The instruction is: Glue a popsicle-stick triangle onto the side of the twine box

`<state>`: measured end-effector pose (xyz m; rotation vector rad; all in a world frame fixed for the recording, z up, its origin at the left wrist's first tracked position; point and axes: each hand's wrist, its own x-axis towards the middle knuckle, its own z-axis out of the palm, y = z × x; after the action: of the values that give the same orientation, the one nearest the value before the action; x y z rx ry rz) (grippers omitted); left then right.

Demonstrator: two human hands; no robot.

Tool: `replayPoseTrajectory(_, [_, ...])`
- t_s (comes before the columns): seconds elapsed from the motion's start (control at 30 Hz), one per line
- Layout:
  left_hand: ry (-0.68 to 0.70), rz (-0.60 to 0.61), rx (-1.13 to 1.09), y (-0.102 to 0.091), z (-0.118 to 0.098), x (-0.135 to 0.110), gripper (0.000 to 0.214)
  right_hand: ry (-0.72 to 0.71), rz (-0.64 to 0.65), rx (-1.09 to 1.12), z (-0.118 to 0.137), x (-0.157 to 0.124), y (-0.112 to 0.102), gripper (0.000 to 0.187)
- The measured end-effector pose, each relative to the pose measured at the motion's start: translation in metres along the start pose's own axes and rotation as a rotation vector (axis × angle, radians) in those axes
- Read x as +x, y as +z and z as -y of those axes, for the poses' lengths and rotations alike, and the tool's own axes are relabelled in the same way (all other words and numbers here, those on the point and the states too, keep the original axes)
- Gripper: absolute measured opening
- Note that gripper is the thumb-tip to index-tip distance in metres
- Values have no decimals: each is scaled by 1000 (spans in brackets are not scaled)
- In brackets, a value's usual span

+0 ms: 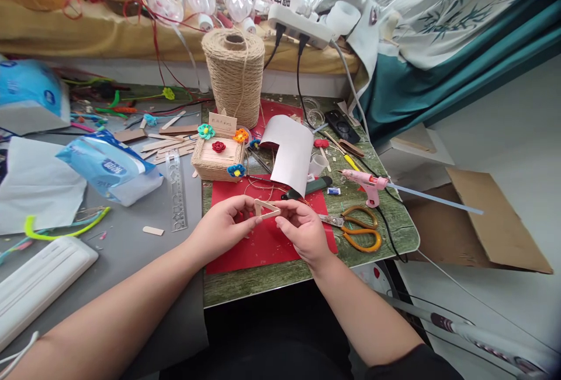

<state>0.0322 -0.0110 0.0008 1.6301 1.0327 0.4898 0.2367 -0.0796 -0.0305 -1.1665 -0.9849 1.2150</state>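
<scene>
Both hands hold a small triangle of wooden craft sticks [266, 210] above a red mat [267, 239]. My left hand [223, 225] pinches its left corner between thumb and fingers. My right hand [302, 229] grips the right corner with its fingers curled. Behind the triangle stands a small twine-wrapped box [218, 161] decorated with little coloured flowers.
A big jute twine spool [234, 73] stands at the back. A pink glue gun [366, 182], orange-handled scissors [357, 228] and a curled white sheet [291, 152] lie to the right. A clear ruler [175, 190], tissue packs [109, 166] and loose sticks lie left. A power strip [300, 26] sits behind.
</scene>
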Motion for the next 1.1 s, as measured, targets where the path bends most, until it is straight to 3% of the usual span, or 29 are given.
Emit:
replayPoseTrajectory(0.27, [-7, 69, -92, 2, 6, 3, 26, -107, -16, -48, -3, 1, -6, 13])
replayPoseTrajectory(0.53, [26, 21, -5, 2, 6, 3, 23, -61, 3, 69, -4, 2, -3, 15])
replayPoseTrajectory(0.8, [23, -32, 61, 2, 5, 3, 21, -36, -55, 42, -8, 2, -3, 9])
replayPoseTrajectory(1.1, [-23, -16, -77, 3, 4, 2, 28, 14, -63, 49, -9, 3, -5, 15])
